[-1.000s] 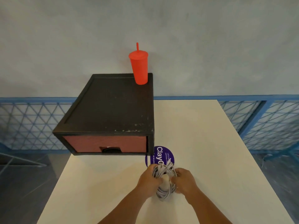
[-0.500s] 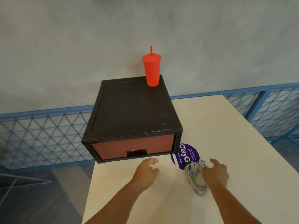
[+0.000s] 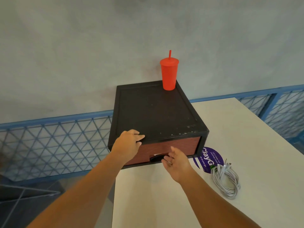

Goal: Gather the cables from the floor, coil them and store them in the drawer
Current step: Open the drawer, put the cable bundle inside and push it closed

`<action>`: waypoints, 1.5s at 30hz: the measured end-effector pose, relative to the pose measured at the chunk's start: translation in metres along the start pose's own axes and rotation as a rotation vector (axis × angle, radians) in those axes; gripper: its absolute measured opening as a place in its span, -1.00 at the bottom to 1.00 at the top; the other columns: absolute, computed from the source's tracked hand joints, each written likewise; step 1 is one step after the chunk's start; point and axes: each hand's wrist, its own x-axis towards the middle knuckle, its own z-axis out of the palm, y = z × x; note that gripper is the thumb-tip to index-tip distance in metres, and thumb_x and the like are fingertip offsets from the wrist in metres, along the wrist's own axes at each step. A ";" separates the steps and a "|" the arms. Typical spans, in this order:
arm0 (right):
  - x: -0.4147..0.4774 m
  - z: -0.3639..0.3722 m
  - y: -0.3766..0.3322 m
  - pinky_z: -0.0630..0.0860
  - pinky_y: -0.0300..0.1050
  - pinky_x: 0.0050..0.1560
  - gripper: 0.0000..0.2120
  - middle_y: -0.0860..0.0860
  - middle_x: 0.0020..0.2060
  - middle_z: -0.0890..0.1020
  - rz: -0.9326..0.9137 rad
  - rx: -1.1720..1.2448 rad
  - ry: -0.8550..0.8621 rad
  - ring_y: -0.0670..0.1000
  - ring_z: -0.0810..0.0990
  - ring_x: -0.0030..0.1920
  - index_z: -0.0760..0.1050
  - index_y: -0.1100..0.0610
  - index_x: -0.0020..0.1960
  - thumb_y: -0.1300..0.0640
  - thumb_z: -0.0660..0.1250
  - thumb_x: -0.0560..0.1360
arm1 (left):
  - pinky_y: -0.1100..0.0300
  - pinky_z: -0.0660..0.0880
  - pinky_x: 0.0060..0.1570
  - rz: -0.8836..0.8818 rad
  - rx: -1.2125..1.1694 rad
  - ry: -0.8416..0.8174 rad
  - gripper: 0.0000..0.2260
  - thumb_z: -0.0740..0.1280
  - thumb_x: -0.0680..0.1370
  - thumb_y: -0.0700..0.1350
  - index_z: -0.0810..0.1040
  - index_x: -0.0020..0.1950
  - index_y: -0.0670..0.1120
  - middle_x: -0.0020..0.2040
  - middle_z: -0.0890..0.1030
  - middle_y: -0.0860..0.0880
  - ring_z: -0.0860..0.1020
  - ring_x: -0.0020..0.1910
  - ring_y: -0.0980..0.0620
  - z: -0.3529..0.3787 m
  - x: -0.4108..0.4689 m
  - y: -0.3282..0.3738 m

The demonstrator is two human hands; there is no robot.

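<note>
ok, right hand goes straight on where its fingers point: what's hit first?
Probably the black handle on the drawer front; the right hand looks almost at it, though depth is unclear.

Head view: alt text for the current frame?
A person's left hand rests on the front top edge of a black drawer unit while the right hand reaches for its drawer handle. A coiled white cable lies on the table; a red cup stands on the unit.
</note>
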 end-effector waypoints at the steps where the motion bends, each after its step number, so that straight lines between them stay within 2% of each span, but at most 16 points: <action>1: 0.003 0.005 0.001 0.39 0.02 0.29 -0.50 0.26 0.32 0.38 0.007 0.017 0.005 0.18 0.37 0.34 0.24 0.28 0.38 0.10 0.26 0.53 | 0.11 0.36 0.25 0.003 0.000 -0.002 -0.68 0.17 0.59 -0.08 0.43 0.35 0.06 0.38 0.39 0.07 0.33 0.31 -0.01 0.002 0.001 -0.003; 4: 0.012 0.014 0.004 0.36 0.01 0.32 -0.46 0.28 0.34 0.36 0.021 0.054 0.016 0.17 0.35 0.36 0.18 0.30 0.41 0.09 0.25 0.53 | 0.16 0.38 0.16 0.009 0.004 0.026 -0.69 0.17 0.60 -0.08 0.43 0.33 0.11 0.34 0.41 0.12 0.34 0.27 0.04 0.003 0.005 -0.005; 6: 0.018 0.016 0.005 0.37 -0.03 0.31 -0.47 0.26 0.28 0.40 0.029 0.091 0.001 0.16 0.40 0.32 0.18 0.30 0.40 0.11 0.24 0.53 | 0.16 0.40 0.12 0.012 0.008 0.020 -0.69 0.18 0.59 -0.07 0.45 0.32 0.13 0.32 0.42 0.14 0.35 0.25 0.06 0.005 0.007 -0.007; 9: 0.026 0.018 0.012 0.40 -0.02 0.31 -0.65 0.22 0.11 0.48 0.036 0.145 -0.041 0.13 0.46 0.26 0.34 0.27 0.25 0.14 0.23 0.53 | 0.14 0.42 0.13 0.004 -0.020 -0.007 -0.69 0.20 0.58 -0.09 0.46 0.30 0.14 0.30 0.43 0.14 0.36 0.23 0.06 0.004 0.010 -0.010; 11: 0.029 0.018 0.018 0.49 -0.03 0.09 -0.75 0.20 0.05 0.48 0.026 0.167 -0.049 0.12 0.53 0.05 0.37 0.24 0.16 0.16 0.22 0.52 | 0.10 0.42 0.19 -0.017 -0.027 -0.044 -0.68 0.21 0.58 -0.10 0.44 0.31 0.14 0.32 0.42 0.14 0.34 0.26 0.05 0.002 0.014 -0.010; 12: 0.031 0.016 0.020 0.50 -0.05 -0.01 -0.81 0.20 0.01 0.47 0.020 0.164 -0.040 0.10 0.50 -0.11 0.39 0.23 0.09 0.18 0.22 0.51 | 0.08 0.40 0.23 -0.026 -0.019 -0.069 -0.68 0.21 0.58 -0.11 0.43 0.32 0.13 0.33 0.41 0.13 0.33 0.28 0.05 0.001 0.015 -0.009; 14: 0.030 0.012 0.027 0.49 -0.08 -0.12 -0.95 0.16 -0.16 0.45 0.023 0.152 0.007 0.06 0.39 -0.31 0.39 0.23 -0.10 0.23 0.20 0.50 | 0.07 0.38 0.25 -0.030 -0.027 -0.100 -0.68 0.21 0.58 -0.11 0.44 0.32 0.12 0.34 0.40 0.12 0.33 0.30 0.03 0.000 0.018 -0.009; 16: 0.024 0.004 0.038 0.48 -0.09 -0.19 -0.86 0.09 -0.40 0.35 0.025 0.151 0.041 -0.01 0.29 -0.45 0.32 0.20 -0.25 0.30 0.14 0.48 | 0.06 0.40 0.22 -0.028 -0.059 -0.065 -0.70 0.24 0.57 -0.10 0.49 0.28 0.11 0.31 0.44 0.10 0.36 0.28 0.02 0.001 0.018 -0.010; 18: 0.012 -0.007 0.051 0.44 -0.09 -0.26 -0.78 0.05 -0.54 0.28 0.019 0.178 0.044 -0.04 0.22 -0.54 0.27 0.16 -0.33 0.35 0.10 0.46 | 0.01 0.40 0.23 -0.032 -0.029 -0.073 -0.70 0.24 0.56 -0.09 0.49 0.28 0.11 0.32 0.44 0.07 0.36 0.30 -0.01 0.000 0.017 -0.009; 24: -0.031 -0.034 0.079 0.40 -0.08 -0.25 -0.80 0.11 -0.42 0.34 0.046 0.174 0.052 0.03 0.29 -0.41 0.34 0.21 -0.29 0.38 0.08 0.47 | 0.03 0.29 0.36 -0.029 -0.011 -0.117 -0.68 0.22 0.58 -0.11 0.45 0.33 0.04 0.38 0.40 0.02 0.31 0.39 -0.03 0.001 0.020 -0.008; 28: -0.056 -0.053 0.090 0.43 -0.10 -0.26 -0.80 0.07 -0.58 0.39 0.056 0.180 0.046 -0.01 0.29 -0.47 0.36 0.22 -0.30 0.37 0.11 0.47 | 0.07 0.33 0.32 -0.065 -0.054 0.003 -0.68 0.21 0.58 -0.16 0.46 0.32 0.01 0.36 0.42 0.01 0.34 0.35 -0.07 0.010 0.009 -0.003; 31: -0.068 -0.063 0.094 0.45 -0.10 -0.27 -0.79 0.08 -0.57 0.39 0.055 0.156 0.069 0.01 0.30 -0.43 0.37 0.24 -0.32 0.38 0.12 0.47 | 0.06 0.29 0.33 -0.072 0.000 0.050 -0.66 0.18 0.59 -0.15 0.42 0.36 0.02 0.37 0.40 -0.01 0.32 0.34 -0.09 0.014 0.003 0.003; 36: -0.087 -0.084 0.116 0.52 -0.19 -0.45 -0.79 0.10 -0.44 0.32 0.115 0.124 0.116 0.01 0.30 -0.41 0.33 0.22 -0.31 0.40 0.12 0.46 | 0.03 0.29 0.34 -0.092 -0.023 0.073 -0.67 0.20 0.58 -0.16 0.44 0.34 0.00 0.36 0.42 -0.02 0.33 0.34 -0.10 0.014 0.002 0.006; 40: -0.098 -0.105 0.124 0.45 -0.15 -0.29 -0.79 0.11 -0.45 0.35 0.106 0.118 0.128 0.02 0.32 -0.40 0.34 0.21 -0.31 0.40 0.11 0.46 | 0.04 0.30 0.31 -0.110 -0.036 0.079 -0.67 0.18 0.59 -0.16 0.43 0.35 -0.01 0.37 0.41 -0.03 0.32 0.35 -0.13 0.017 0.000 0.008; 42: -0.100 -0.112 0.122 0.49 -0.17 -0.33 -0.83 0.12 -0.43 0.41 0.124 0.080 0.107 0.03 0.36 -0.38 0.37 0.22 -0.26 0.36 0.12 0.47 | 0.04 0.28 0.33 -0.105 -0.034 0.081 -0.67 0.17 0.58 -0.16 0.43 0.35 -0.02 0.39 0.41 -0.04 0.33 0.36 -0.11 0.020 0.000 0.007; 45: -0.104 -0.118 0.116 0.51 -0.20 -0.37 -0.86 0.14 -0.38 0.59 0.166 -0.057 0.081 0.07 0.54 -0.31 0.44 0.26 -0.17 0.32 0.12 0.49 | -0.02 0.23 0.39 -0.110 -0.035 0.106 -0.66 0.17 0.58 -0.15 0.42 0.36 -0.04 0.41 0.38 -0.06 0.34 0.37 -0.12 0.024 -0.003 0.010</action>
